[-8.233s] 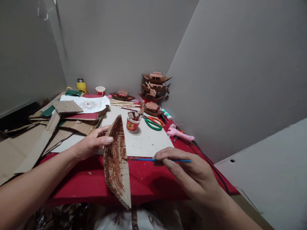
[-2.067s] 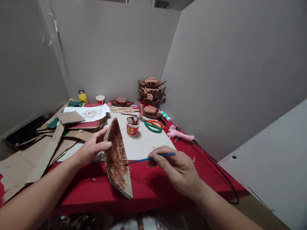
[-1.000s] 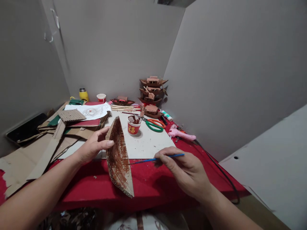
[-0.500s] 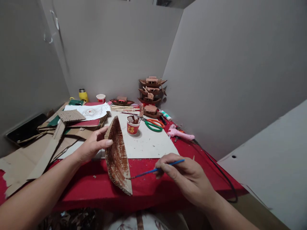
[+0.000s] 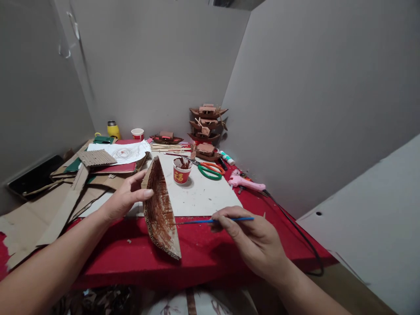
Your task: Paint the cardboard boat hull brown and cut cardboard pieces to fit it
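A boat-shaped cardboard piece (image 5: pixel 162 214) stands on end over the front of the red-covered table, its inside streaked with reddish-brown paint. My left hand (image 5: pixel 133 191) holds it by its upper left side, thumb on the rim. Between the fingers and thumb of my right hand (image 5: pixel 247 234) is a thin blue paintbrush (image 5: pixel 200 222), lying almost level, with its tip at the right edge of the cardboard. Beyond them a red and white paper cup (image 5: pixel 182 171) with brown paint inside stands on a white board.
Green and orange-handled scissors (image 5: pixel 210 170) lie right of the cup. Small brown model boats (image 5: pixel 208 124) are stacked at the back. A pink glue gun (image 5: pixel 247 182) with a black cable lies right. Cut cardboard (image 5: pixel 65 210) and a drawing (image 5: pixel 123 152) cover the left. A yellow bottle (image 5: pixel 113 130) stands behind.
The brush tip has moved up along the cardboard's right edge, and the brush now lies more level. The cardboard piece has shifted slightly up and is still in my left hand.
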Action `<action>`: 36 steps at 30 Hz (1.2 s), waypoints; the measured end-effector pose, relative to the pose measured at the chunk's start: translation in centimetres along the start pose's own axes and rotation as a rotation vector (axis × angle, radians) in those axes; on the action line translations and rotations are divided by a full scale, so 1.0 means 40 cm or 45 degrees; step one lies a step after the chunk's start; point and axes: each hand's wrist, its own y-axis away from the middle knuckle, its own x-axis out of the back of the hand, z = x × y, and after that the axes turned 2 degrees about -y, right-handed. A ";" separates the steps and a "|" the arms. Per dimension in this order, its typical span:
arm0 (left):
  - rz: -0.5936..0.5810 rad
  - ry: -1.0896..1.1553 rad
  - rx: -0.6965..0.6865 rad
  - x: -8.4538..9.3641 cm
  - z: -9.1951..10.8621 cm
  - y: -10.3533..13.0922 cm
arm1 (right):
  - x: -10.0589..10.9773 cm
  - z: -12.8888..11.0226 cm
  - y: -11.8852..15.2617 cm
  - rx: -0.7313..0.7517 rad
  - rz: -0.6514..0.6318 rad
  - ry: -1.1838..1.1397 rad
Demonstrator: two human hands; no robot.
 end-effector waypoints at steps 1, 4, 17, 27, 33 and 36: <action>0.013 0.021 -0.001 0.000 0.001 0.000 | -0.001 0.003 0.001 -0.005 0.043 -0.020; 0.087 0.146 0.038 -0.005 0.008 0.000 | -0.005 0.006 0.000 -0.066 0.170 -0.140; 0.337 0.682 0.437 -0.021 0.042 -0.003 | -0.037 0.006 -0.022 -0.221 0.279 -0.492; 0.331 0.724 0.473 -0.016 0.029 -0.015 | 0.027 0.063 -0.212 -0.153 0.525 -0.068; 0.122 0.715 0.519 -0.003 0.020 -0.010 | 0.010 0.147 -0.335 -0.183 0.112 0.172; 0.113 0.710 0.509 -0.005 0.022 -0.007 | -0.011 0.174 -0.367 -0.227 -0.045 0.178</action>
